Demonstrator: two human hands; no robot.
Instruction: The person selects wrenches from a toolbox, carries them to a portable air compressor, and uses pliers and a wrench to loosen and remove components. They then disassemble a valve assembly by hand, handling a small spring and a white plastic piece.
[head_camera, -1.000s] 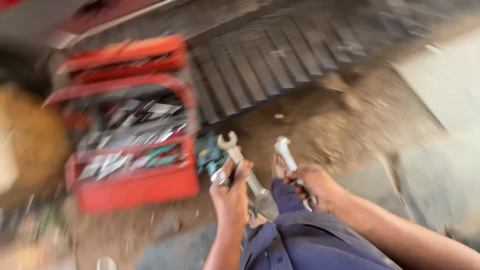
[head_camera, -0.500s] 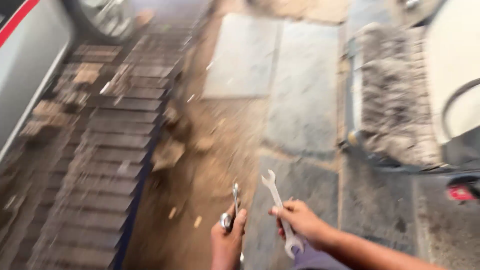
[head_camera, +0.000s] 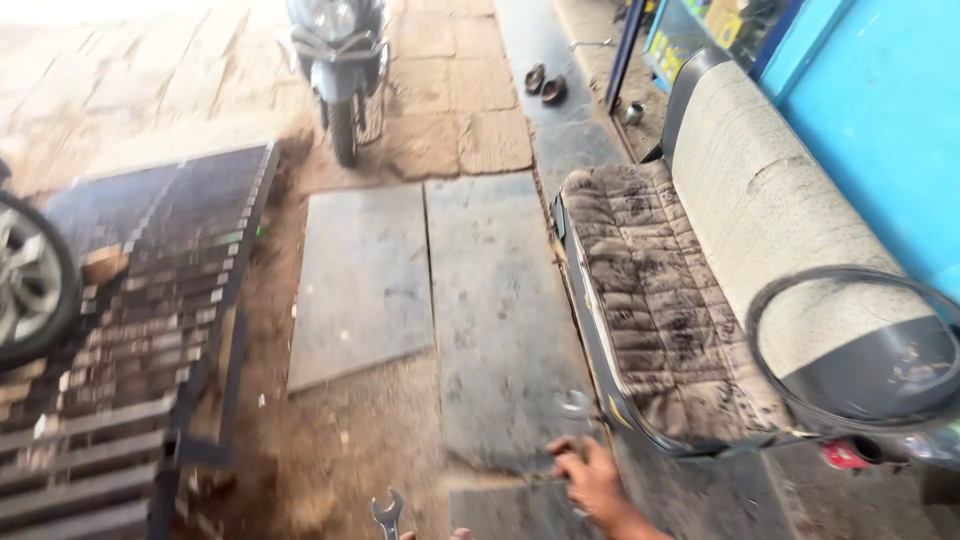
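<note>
Sunlit grey stone-slab floor (head_camera: 480, 290), a worn vehicle bench seat (head_camera: 660, 290) against a blue wall (head_camera: 880, 130), a slatted metal ramp (head_camera: 130, 330) left.

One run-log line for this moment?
right hand: shut on spanner | left hand: at frame edge, spanner | beside: worn seat | ahead: scooter

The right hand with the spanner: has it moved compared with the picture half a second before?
Cannot tell: the right hand holds its spanner low in the picture as before, but the camera swung, so no fixed thing appears in both.

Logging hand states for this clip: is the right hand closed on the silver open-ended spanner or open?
Closed. The right hand has its fingers curled round the silver open-ended spanner, whose blurred head sticks up above the fist.
</note>
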